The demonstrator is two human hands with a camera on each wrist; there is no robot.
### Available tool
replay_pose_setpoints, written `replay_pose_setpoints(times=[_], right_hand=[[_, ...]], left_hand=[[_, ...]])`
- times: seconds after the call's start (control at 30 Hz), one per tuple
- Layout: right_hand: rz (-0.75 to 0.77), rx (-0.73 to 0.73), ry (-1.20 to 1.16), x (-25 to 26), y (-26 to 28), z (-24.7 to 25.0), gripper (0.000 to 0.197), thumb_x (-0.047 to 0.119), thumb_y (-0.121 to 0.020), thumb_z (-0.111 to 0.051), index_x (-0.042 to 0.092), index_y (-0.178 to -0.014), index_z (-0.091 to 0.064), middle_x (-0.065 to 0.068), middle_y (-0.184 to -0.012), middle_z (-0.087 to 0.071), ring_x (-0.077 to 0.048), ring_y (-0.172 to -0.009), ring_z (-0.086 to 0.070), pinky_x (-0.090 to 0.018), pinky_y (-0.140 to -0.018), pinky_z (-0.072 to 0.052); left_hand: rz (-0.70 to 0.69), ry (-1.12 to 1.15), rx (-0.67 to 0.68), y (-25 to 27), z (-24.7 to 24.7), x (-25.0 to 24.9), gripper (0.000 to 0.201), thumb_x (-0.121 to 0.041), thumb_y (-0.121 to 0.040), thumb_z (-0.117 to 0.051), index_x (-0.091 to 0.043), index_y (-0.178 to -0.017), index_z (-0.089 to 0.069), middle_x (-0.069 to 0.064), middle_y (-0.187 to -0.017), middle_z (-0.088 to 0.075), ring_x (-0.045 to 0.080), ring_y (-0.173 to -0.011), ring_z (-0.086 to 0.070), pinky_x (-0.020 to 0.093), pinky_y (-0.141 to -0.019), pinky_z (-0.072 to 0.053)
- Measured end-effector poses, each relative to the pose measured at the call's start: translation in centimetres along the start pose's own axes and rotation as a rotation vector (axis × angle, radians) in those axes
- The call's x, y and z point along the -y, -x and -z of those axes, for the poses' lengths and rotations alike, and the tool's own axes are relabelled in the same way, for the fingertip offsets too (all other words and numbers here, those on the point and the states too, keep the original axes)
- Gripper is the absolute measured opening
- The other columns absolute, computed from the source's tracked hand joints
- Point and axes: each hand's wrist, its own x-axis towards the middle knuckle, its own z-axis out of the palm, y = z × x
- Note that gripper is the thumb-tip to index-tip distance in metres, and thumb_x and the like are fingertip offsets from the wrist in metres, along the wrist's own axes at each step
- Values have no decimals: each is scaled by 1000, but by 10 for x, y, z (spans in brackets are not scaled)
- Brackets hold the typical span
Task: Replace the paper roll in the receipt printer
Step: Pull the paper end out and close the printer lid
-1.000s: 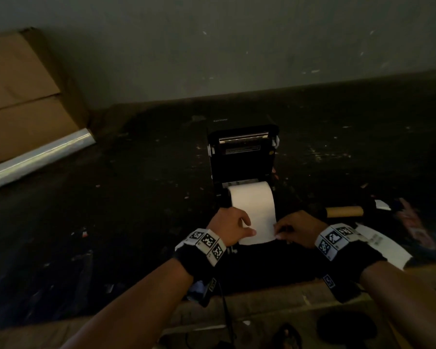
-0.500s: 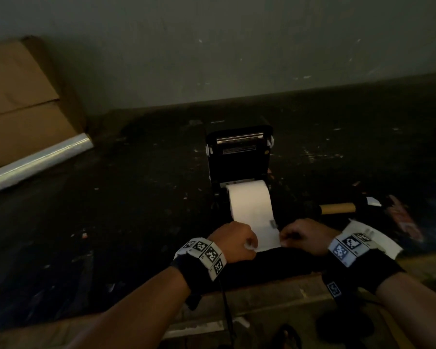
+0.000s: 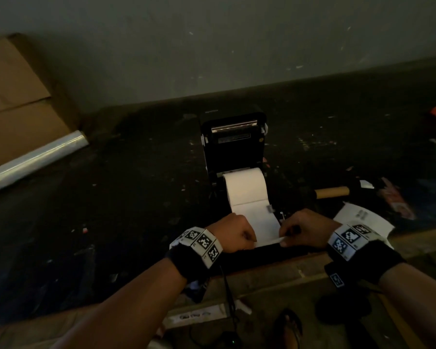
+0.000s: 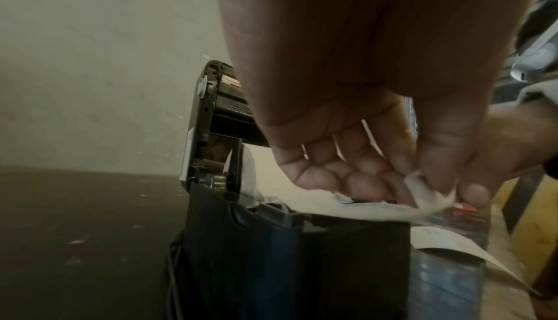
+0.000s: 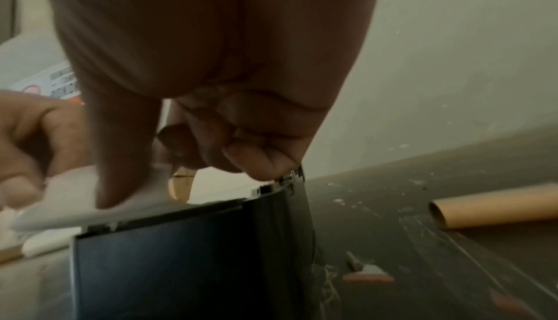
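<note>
Both hands have drawn the paper (image 3: 258, 222) nearer since a second ago. The left hand (image 3: 233, 233) and right hand (image 3: 305, 229) each pinch its free end. Beyond them the roll (image 3: 246, 186) sits in the open printer (image 3: 233, 147), its axis running left-right, the strip running toward the person.

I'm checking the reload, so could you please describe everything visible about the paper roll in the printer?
The paper roll is plain white, sitting in the bay of the black receipt printer, whose lid stands open behind it. Its loose end runs forward over the printer's front edge, where the left hand and right hand pinch its corners.
</note>
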Motion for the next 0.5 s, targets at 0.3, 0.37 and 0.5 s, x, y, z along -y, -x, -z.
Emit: replay_pose_setpoints(times=[0.3,0.37,0.5], right_hand=[[30,63,-58,0,5,6,20,33,-81,-65,19,-93,-74,2,-96,-74,-5,-85,-65,-17,-82,-48],[6,107,-68,-2,3,8,19,33,-81,-66,22,-93,-74,5,-95,-74,-5,-87,-66,-23,-86,-50],[-25,197,-126,-5,-2,12,16,34,-81,-65,26,-91,-74,13,-90,-71,-1,-85,-64,-28,-91,-50]], left_hand=[[41,6,167,-3,11,0,29,-14,-82,-66,-5,-109,-70,10,-114,-70,25,-101,-63,28,-90,-48],[38,29,213,-7,14,1,30,-14,-80,-68,-4,-109,-70,11,-114,-70,20,-93,-60,32,-93,-49],[41,63,329,-16,20,4,29,-20,-80,-70,-3,-104,-72,9,-101,-72,15,-86,-58,32,-88,-51]])
